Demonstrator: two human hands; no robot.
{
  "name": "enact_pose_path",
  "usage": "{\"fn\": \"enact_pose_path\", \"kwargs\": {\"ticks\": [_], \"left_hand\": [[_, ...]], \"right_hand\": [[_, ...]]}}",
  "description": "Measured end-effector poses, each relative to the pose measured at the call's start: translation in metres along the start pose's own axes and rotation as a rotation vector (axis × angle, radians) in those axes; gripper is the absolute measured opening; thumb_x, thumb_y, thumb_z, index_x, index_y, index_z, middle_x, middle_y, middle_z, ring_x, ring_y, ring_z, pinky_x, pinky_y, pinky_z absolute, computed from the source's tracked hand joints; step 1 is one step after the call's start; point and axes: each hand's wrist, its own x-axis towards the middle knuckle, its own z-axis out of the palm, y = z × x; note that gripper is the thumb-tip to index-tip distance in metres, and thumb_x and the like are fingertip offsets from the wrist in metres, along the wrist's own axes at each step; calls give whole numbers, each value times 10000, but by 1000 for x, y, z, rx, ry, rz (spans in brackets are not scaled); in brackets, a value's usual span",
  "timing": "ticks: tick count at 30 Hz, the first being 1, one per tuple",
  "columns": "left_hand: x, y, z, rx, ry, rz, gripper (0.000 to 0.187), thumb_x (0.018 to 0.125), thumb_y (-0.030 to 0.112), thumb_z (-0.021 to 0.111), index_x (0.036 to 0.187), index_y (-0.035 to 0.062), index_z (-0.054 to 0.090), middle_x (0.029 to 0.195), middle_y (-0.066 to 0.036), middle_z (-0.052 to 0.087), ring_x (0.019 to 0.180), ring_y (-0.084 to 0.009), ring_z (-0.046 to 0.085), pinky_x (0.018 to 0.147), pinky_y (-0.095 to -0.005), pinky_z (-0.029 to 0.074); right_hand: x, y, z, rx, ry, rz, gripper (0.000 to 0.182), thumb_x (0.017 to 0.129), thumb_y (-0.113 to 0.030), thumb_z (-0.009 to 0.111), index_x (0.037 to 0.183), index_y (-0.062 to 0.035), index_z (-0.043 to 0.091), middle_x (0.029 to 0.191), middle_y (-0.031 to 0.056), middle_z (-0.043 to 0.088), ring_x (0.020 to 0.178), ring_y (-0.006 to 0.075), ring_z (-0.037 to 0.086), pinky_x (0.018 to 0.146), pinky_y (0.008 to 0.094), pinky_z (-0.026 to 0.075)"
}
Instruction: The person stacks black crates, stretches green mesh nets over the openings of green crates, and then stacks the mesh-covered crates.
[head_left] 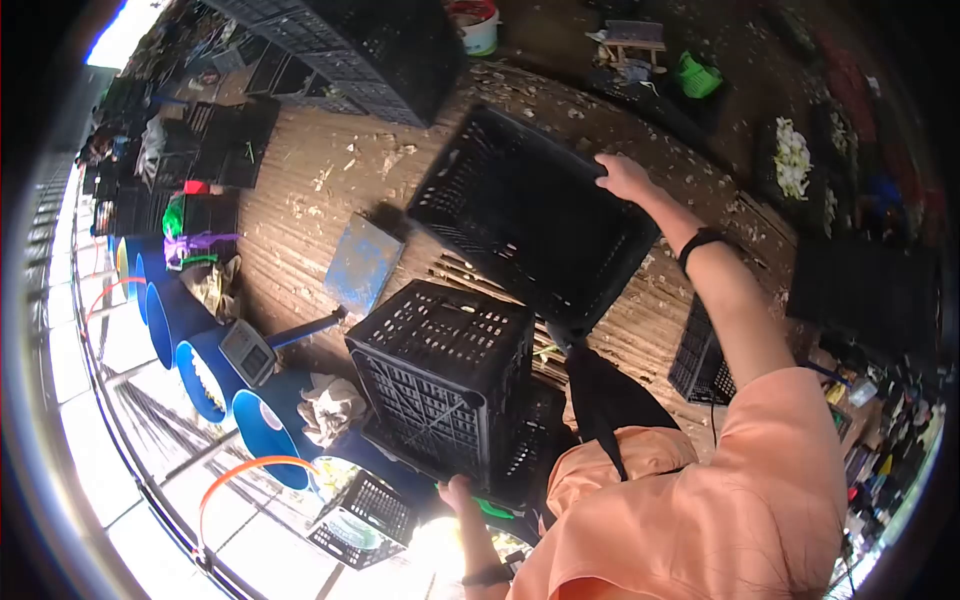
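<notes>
My right hand [626, 182] is closed on the rim of an empty-looking black plastic crate [545, 215], tilted with its open side toward me. To its lower left stands another black crate [440, 400], its slotted face up, among further black crates. My left hand [458, 492] is at the lower edge of these crates, fingers bent against the edge and partly hidden. Both wrists carry a dark band.
A scale with a blue platform [362, 262] and a grey display [248, 352] stands left of the crates. Blue barrels [270, 440] line the left side. Tall stacked crates [345, 50] stand ahead. Leaf scraps litter the ridged floor [290, 200]. A green basket [697, 75] lies farther off.
</notes>
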Motion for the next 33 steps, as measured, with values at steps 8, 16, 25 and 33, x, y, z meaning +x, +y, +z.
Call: {"fn": "enact_pose_path", "kwargs": {"ticks": [8,16,25,33], "left_hand": [[-31,13,-4,74,147,2,257,527,-34,479,780,8,487,695,-21,461,592,-173,435,525,-281,352],[-47,20,16,108,179,154,462,498,12,513,957,-39,532,820,-76,565,722,-223,520,656,-292,429],[-40,-9,-19,-141,-11,209,483,535,0,499,1017,-22,520,873,-66,579,752,-189,548,654,-253,428],[-14,-83,-77,-173,-87,208,468,579,-28,446,1046,1,472,881,-48,536,737,-171,498,649,-263,416]], "right_hand": [[-33,-31,60,-238,245,-59,572,813,-236,608,1246,59,379,1242,246,442,1105,404,463,931,451,388],[-141,-261,44,489,54,-696,566,774,-448,641,959,71,510,948,213,554,880,381,553,768,421,446],[-84,-220,136,50,-522,-244,552,737,-570,607,793,-26,687,778,188,650,700,257,642,651,353,479],[-147,-287,111,550,-823,-149,532,827,-480,584,994,23,640,876,151,657,802,222,612,754,318,469]]}}
